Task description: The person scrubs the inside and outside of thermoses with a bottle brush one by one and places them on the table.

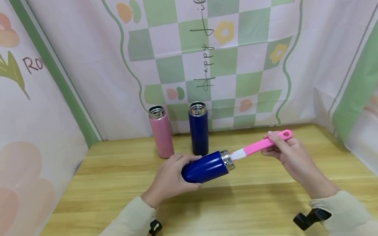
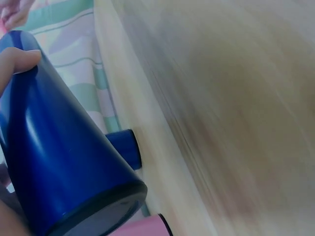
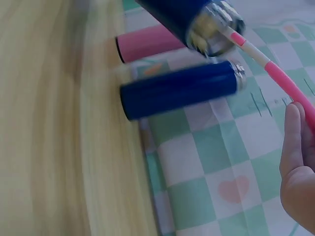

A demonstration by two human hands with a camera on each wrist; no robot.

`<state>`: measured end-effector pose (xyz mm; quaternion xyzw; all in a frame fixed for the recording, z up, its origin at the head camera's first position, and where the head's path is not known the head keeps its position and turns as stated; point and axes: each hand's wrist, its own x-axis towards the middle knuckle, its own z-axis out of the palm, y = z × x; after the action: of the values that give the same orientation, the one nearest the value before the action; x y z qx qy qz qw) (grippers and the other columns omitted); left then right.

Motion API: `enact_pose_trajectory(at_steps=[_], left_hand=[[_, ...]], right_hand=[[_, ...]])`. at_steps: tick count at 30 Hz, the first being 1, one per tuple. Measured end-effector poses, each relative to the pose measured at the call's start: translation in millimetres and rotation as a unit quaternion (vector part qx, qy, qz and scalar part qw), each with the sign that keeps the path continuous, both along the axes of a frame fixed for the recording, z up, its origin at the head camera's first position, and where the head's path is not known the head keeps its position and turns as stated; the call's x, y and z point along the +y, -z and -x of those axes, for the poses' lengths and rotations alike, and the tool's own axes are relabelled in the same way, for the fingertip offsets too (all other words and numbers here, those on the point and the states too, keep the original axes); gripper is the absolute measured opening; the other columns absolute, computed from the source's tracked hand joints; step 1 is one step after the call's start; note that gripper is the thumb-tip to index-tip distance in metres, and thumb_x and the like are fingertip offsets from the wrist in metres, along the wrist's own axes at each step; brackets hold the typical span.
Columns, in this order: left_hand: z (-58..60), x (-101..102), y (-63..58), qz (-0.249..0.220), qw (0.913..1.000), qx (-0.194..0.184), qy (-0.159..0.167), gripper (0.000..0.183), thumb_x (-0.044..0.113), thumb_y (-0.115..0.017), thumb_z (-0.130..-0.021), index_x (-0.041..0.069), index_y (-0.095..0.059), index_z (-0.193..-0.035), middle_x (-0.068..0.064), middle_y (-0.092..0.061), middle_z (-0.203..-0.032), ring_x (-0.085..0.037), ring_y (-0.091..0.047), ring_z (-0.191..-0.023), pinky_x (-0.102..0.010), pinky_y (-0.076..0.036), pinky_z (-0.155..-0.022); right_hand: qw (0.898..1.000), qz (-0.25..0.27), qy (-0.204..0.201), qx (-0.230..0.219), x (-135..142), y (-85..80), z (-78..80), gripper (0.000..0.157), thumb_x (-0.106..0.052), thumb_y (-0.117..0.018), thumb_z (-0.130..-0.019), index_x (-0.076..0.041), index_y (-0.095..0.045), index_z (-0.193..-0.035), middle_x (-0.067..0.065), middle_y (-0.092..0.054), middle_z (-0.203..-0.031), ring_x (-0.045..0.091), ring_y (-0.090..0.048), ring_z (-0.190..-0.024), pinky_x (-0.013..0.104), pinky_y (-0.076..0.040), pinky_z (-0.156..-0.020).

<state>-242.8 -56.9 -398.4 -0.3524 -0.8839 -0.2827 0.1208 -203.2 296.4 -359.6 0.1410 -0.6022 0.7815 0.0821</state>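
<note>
My left hand [image 1: 172, 177] grips a dark blue thermos bottle [image 1: 205, 168] near its base, tilted almost flat above the table with its steel mouth to the right. In the left wrist view the blue bottle [image 2: 64, 142] fills much of the left side, thumb across it. My right hand [image 1: 292, 156] pinches the pink handle of a bottle brush [image 1: 258, 146]. The brush's white-and-pink shaft [image 3: 253, 51] runs into the bottle's open mouth; its head is hidden inside. In the right wrist view, my right hand [image 3: 298, 162] shows at the right edge.
A lidless pink thermos bottle [image 1: 161, 134] and a second lidless blue one [image 1: 199, 130] stand upright behind the held bottle, near the table's back edge. The wood-grain table [image 1: 203, 220] is enclosed by printed curtains [image 1: 106, 73] at the back and sides.
</note>
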Motion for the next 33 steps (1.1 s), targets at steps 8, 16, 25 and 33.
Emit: enact_pose_trajectory(at_steps=[8,16,25,33], left_hand=[[-1.8,1.9,0.2,-0.006,1.0,0.0,-0.003,0.07,0.046,-0.088,-0.072,0.032,-0.061,-0.134,0.004,-0.062,-0.126,-0.014,-0.055,-0.111,-0.041,-0.049,-0.091],[-4.0,9.4,-6.1,-0.01,0.9998,0.019,0.001,0.071,0.051,-0.086,-0.072,0.032,-0.059,-0.136,0.004,-0.063,-0.125,-0.013,-0.056,-0.11,-0.039,-0.05,-0.089],[-3.9,6.2,-3.0,-0.012,0.9998,0.003,-0.014,0.07,0.051,-0.085,-0.073,0.033,-0.059,-0.135,0.006,-0.061,-0.128,-0.013,-0.054,-0.113,-0.041,-0.049,-0.09],[-4.1,-0.9,1.2,0.001,0.9996,0.024,-0.013,0.07,0.051,-0.085,-0.072,0.033,-0.06,-0.134,0.005,-0.061,-0.123,-0.014,-0.055,-0.109,-0.041,-0.05,-0.088]], right_hand=[[0.999,-0.026,-0.013,-0.023,-13.9,6.9,2.2,0.019,-0.017,-0.055,-0.104,-0.007,-0.07,-0.105,0.009,-0.07,-0.1,0.017,-0.071,-0.088,0.029,-0.055,-0.084],[0.995,-0.082,-0.025,-0.042,-28.3,10.7,3.0,0.015,-0.012,-0.058,-0.103,-0.005,-0.065,-0.113,0.008,-0.068,-0.108,0.016,-0.07,-0.097,0.029,-0.053,-0.089],[0.996,-0.088,-0.008,-0.023,-29.3,7.4,0.8,0.016,-0.013,-0.057,-0.103,-0.004,-0.067,-0.112,0.006,-0.069,-0.108,0.014,-0.07,-0.096,0.028,-0.053,-0.088],[0.999,-0.036,0.024,0.001,-21.8,4.9,-2.4,0.016,-0.015,-0.056,-0.104,-0.007,-0.069,-0.105,0.006,-0.068,-0.101,0.014,-0.07,-0.093,0.028,-0.054,-0.086]])
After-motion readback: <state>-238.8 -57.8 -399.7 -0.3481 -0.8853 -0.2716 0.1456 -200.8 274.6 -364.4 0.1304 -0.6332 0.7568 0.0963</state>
